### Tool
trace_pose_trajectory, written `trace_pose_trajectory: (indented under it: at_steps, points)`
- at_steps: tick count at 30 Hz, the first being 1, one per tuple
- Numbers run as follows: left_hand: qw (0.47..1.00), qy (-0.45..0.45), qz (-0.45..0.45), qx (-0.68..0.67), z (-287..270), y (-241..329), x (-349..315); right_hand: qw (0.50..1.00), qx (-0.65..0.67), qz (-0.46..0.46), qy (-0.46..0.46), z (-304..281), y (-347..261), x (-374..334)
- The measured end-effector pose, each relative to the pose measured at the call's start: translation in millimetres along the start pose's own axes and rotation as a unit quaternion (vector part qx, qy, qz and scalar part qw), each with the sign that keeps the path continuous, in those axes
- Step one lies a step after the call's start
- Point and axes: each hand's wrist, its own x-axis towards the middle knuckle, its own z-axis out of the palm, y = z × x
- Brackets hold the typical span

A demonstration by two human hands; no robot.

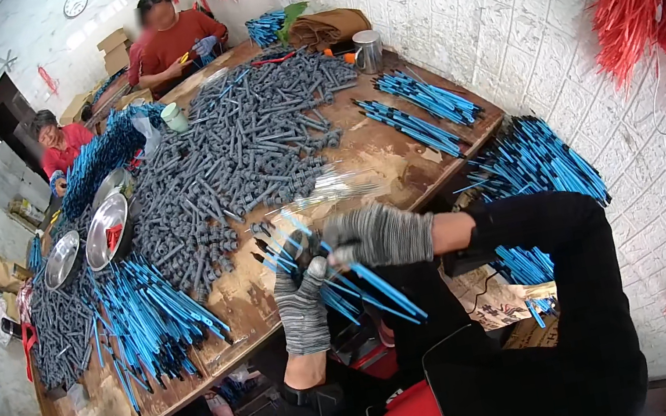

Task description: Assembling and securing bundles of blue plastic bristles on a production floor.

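My left hand point(304, 307), in a grey striped knit glove, is closed around a loose bunch of thin blue rods point(379, 293) with black ends. The rods fan out on both sides of the fist, just off the table's front edge. My right hand point(382, 235), gloved the same way, comes in from the right and meets the bunch above the left thumb. Its fingers look curled together but are blurred; what they pinch is hidden. Several thin, shiny wires point(338, 185) lie on the wood beyond my hands.
A large heap of grey ribbed plastic pieces point(231, 137) covers much of the wooden table point(377, 155). Blue rods are piled at front left point(147, 316) and right point(539, 163). Metal bowls point(107, 230) and a metal mug point(368, 52) stand there. Two people point(178, 35) sit at the far side.
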Motion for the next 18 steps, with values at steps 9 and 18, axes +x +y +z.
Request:
trace_pose_trajectory:
  at_steps: [9, 18]
  points:
    - [0.956, -0.107, -0.175, -0.207, -33.8, 33.8, -23.7, 0.867, -0.445, 0.218, -0.046, -105.9, 184.5, 38.6]
    - [0.846, -0.331, -0.320, -0.269, -83.1, 5.6, 14.7, 0.821, -0.460, 0.310, 0.133, -204.6, 297.1, 0.1]
